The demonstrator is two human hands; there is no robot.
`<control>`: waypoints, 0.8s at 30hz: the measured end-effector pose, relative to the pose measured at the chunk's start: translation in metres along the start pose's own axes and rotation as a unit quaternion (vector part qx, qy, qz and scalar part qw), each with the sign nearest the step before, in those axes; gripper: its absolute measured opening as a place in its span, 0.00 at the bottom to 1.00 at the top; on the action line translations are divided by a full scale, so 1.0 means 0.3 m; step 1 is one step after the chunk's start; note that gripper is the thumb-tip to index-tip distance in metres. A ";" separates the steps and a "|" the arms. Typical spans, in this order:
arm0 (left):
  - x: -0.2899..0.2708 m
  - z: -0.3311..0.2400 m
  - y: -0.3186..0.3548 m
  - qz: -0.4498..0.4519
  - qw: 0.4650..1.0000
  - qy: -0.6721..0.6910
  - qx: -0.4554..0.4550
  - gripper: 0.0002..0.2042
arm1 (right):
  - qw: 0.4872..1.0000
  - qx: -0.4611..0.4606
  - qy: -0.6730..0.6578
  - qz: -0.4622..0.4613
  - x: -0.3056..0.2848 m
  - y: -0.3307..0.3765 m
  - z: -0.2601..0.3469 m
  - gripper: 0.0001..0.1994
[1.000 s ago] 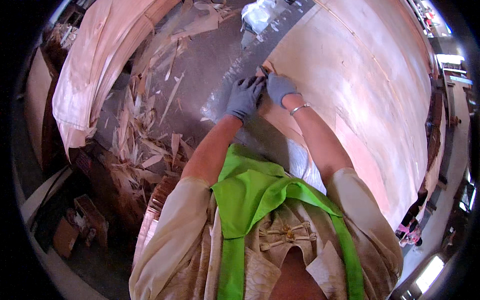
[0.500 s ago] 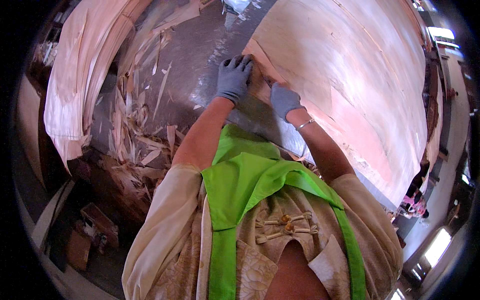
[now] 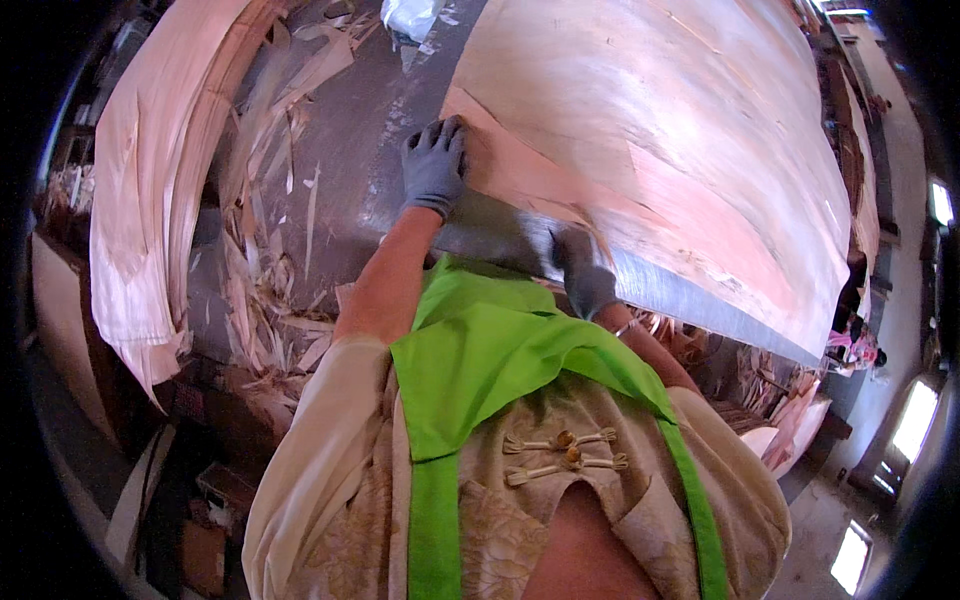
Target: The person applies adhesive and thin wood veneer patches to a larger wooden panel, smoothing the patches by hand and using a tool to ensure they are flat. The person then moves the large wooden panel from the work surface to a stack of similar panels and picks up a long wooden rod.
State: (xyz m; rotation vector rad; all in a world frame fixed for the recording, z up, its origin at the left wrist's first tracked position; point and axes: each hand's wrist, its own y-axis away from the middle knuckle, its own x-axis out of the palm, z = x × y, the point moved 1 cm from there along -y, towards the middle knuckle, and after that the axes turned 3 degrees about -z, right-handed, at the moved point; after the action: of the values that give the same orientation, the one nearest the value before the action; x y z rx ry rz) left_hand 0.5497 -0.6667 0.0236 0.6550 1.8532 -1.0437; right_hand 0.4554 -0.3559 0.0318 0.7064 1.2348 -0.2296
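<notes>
Left hand (image 3: 434,168) rests unclenched at veneer (image 3: 540,165) edge, right hand (image 3: 588,275) by table edge (image 3: 690,297), grip unclear.

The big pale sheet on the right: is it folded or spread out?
Spread out: the pale sheet lies broad over the dark tabletop, the left hand at its edge.

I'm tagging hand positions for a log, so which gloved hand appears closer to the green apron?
The right hand, lower in the picture, near the green apron. The left hand is higher up, at the pinkish wood sheet's left edge.
</notes>
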 end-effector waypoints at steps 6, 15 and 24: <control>0.030 0.008 0.003 0.015 0.999 -0.046 -0.003 0.19 | 0.996 0.033 0.004 -0.087 0.002 0.239 -0.179 0.18; 0.011 -0.016 -0.008 0.025 0.999 -0.043 0.010 0.19 | 0.977 0.066 -0.033 -0.199 -0.169 -0.113 -0.127 0.12; 0.013 -0.007 0.002 0.038 0.997 -0.072 0.015 0.19 | 0.947 0.200 -0.101 -0.228 -0.144 0.242 -0.185 0.14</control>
State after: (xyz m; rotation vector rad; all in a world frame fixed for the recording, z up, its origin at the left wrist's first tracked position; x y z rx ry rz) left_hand 0.5474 -0.6645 0.0204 0.6459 1.6786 -1.0432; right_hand 0.4355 -0.2753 0.0897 0.7125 1.1512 -0.9358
